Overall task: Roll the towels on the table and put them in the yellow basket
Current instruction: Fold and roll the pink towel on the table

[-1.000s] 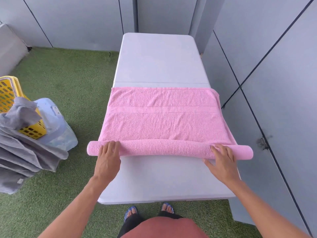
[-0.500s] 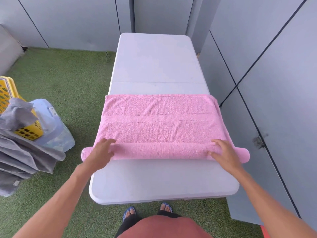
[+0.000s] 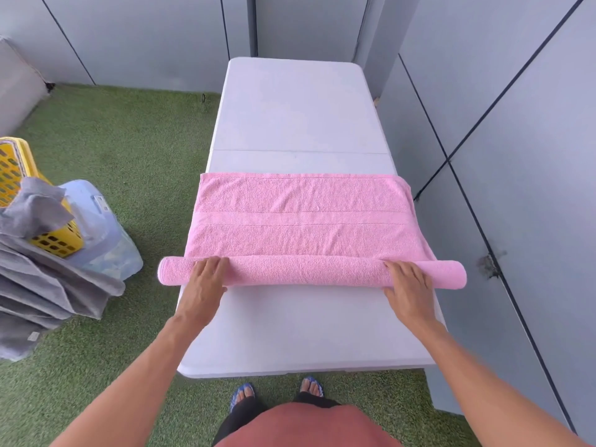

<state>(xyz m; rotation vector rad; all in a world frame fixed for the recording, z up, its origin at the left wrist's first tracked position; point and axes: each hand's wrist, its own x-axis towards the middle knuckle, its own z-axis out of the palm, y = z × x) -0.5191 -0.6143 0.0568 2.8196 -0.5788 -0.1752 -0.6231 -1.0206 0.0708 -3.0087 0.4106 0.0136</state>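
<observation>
A pink towel [image 3: 300, 217] lies across the white table [image 3: 300, 117], its near part wound into a roll [image 3: 306, 271] that sticks out past both table sides. My left hand [image 3: 206, 279] rests on the roll near its left end, fingers laid flat over it. Near the right end, my right hand [image 3: 408, 282] presses the roll the same way. The yellow basket [image 3: 19, 175] stands on the grass at the far left, partly cut off by the frame edge and partly covered by grey cloth.
Grey towels [image 3: 48, 285] hang in a pile at the left, over a translucent plastic bin [image 3: 103, 233]. Grey wall panels run close along the table's right side and behind it. Green artificial grass covers the floor. My feet in blue sandals [image 3: 245, 393] stand at the table's near edge.
The roll has grown thicker and the flat part of the towel shorter. Both hands have shifted back on top of the roll.
</observation>
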